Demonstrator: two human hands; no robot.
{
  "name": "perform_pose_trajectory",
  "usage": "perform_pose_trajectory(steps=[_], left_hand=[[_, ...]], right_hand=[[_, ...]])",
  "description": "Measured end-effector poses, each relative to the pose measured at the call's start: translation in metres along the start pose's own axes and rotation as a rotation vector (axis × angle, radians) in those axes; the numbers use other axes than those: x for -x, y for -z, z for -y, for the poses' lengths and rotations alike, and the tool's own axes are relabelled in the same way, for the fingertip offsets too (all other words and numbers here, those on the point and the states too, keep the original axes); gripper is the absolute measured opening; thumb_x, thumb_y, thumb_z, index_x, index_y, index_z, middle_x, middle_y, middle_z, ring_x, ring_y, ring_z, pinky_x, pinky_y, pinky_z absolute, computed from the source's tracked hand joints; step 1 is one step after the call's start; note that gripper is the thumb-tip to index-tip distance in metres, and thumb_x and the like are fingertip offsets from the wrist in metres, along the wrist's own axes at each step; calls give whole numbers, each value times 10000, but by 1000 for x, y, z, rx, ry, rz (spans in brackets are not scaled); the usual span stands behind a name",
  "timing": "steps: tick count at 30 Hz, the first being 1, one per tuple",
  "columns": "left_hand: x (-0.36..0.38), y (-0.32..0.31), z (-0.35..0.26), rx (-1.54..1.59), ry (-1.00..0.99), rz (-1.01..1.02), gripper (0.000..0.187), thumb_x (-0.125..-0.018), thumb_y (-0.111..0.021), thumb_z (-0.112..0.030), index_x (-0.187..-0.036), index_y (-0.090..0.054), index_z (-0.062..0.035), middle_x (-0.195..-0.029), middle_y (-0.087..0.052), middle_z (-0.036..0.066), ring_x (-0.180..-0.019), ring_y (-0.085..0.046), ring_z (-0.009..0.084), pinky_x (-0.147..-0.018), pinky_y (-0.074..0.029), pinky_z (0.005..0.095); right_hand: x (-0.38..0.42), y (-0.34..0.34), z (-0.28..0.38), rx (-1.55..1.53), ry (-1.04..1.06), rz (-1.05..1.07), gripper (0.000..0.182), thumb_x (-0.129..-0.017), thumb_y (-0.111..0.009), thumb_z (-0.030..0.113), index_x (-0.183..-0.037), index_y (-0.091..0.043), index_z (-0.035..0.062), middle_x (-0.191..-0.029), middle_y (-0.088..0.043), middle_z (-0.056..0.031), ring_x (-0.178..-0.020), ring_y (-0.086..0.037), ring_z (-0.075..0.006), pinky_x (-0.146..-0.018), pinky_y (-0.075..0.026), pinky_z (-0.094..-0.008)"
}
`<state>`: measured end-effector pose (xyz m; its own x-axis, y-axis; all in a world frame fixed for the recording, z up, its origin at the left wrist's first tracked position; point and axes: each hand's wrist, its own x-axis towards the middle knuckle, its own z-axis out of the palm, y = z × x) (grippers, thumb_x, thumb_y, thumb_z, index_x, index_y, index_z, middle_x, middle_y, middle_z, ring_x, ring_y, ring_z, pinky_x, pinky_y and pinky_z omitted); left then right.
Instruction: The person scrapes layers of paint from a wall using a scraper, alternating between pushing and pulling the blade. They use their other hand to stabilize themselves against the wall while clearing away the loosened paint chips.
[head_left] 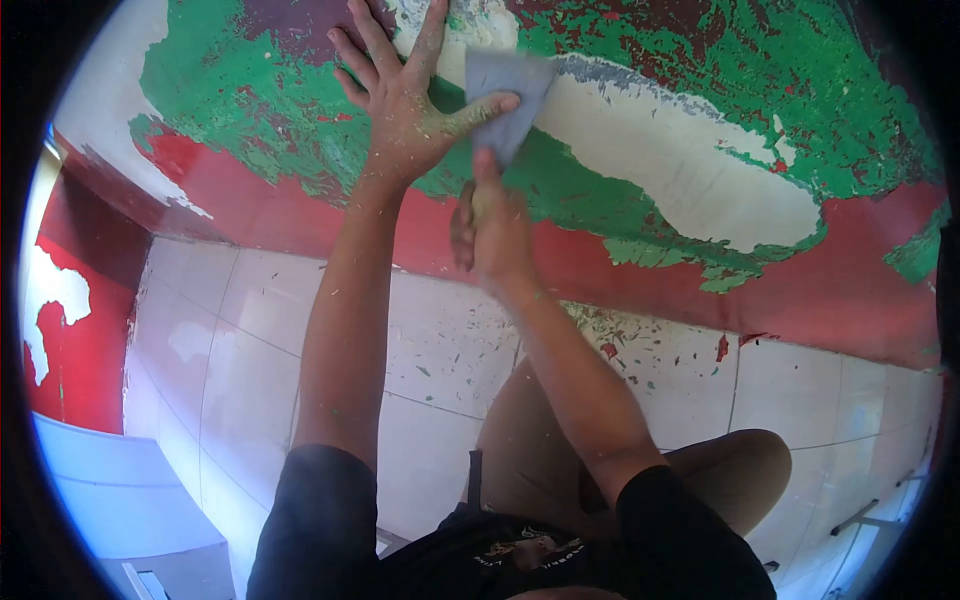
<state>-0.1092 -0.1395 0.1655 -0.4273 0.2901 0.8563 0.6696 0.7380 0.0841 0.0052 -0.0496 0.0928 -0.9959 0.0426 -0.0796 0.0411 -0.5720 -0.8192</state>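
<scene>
A wide grey scraper [508,105] lies against the wall, its blade edge up at the border of green paint and a bare pale patch. My right hand [500,232] grips its handle from below, slightly blurred, with the index finger stretched toward the blade. My left hand [405,115] rests on the wall with fingers spread, and its thumb lies over the blade. Paint flakes dot the back of this hand. The peeling green paint [330,130] surrounds both hands, and a long bare white patch [680,165] stretches to the right of the scraper.
Red paint [650,240] runs along the wall's lower band. Green and red paint chips [640,345] litter the white tiled floor [250,300] below. My bent leg [730,470] is close to the wall. A pale box-like object [130,500] stands at the lower left.
</scene>
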Motion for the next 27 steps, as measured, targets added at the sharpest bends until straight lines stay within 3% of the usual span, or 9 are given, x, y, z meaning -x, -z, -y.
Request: perform_pose_trajectory(steps=[4,10,12,16,20,22,23,25,27], left_hand=[[-2,2,-2,58,-42,-34,1292,-586,-859,-778,-1652,-291,-322,-1683,124,344,-1517,134,610,-1164,12,742],[5,5,-7,-58,-47,-4,1296,-586,-832,-811,-1649,-313,-282,-1684,119,345,-1509,105,633,-1159,-6,747],[5,6,-8,-60,-42,-8,1300,-585,-822,-823,-1649,-313,-277,-1687,116,338,-1512,109,627,-1167,0,736],[4,9,-11,-75,-6,23,1307,-582,-806,-842,-1649,-318,-266,-1700,114,311,-1528,115,597,-1183,22,707],[5,11,-13,-56,25,57,1299,-584,-807,-840,-1645,-331,-261,-1712,122,276,-1542,150,554,-1181,42,706],[7,9,-7,-22,27,52,1278,-581,-799,-849,-1637,-349,-288,-1718,109,264,-1540,149,558,-1162,43,738],[9,8,-6,10,29,49,1257,-578,-792,-858,-1628,-366,-314,-1723,95,252,-1538,149,563,-1142,43,770],[15,8,-12,39,81,64,1281,-568,-801,-854,-1635,-350,-307,-1723,106,249,-1537,158,561,-1143,44,770],[17,7,-22,72,135,82,1305,-558,-810,-850,-1641,-334,-300,-1722,117,246,-1536,166,558,-1144,44,770]], right_hand=[[1,-8,-6,-42,51,2,719,-999,-434,750,-611,-361,149,-494,-320,16,-371,-333,-130,-351,-298,-315],[27,20,-65,-73,-149,7,699,-1010,-414,742,-638,-381,152,-503,-329,16,-379,-355,-131,-366,-317,-309],[35,33,-76,-62,-211,-27,615,-1049,-416,659,-715,-422,144,-513,-339,14,-386,-379,-132,-374,-332,-303],[60,63,-82,65,-214,4,281,-1059,-589,344,-1038,-431,112,-689,-485,-4,-492,-451,-80,-386,-354,-273],[81,76,-70,146,-128,-40,270,-1035,-639,228,-1081,-401,107,-735,-491,-1,-540,-459,-67,-423,-374,-258],[85,77,-55,260,162,-40,240,-1042,-638,201,-1123,-447,81,-758,-507,9,-572,-481,-57,-472,-393,-240],[86,78,-46,266,158,-36,240,-1042,-638,201,-1123,-447,81,-758,-507,9,-572,-481,-57,-472,-393,-240],[86,75,-21,261,399,-69,255,-1054,-612,199,-1240,-512,56,-769,-549,-1,-544,-481,-54,-447,-371,-229],[86,75,-2,270,387,-161,289,-1049,-632,222,-1262,-549,44,-776,-569,-4,-550,-483,-47,-445,-361,-222]])
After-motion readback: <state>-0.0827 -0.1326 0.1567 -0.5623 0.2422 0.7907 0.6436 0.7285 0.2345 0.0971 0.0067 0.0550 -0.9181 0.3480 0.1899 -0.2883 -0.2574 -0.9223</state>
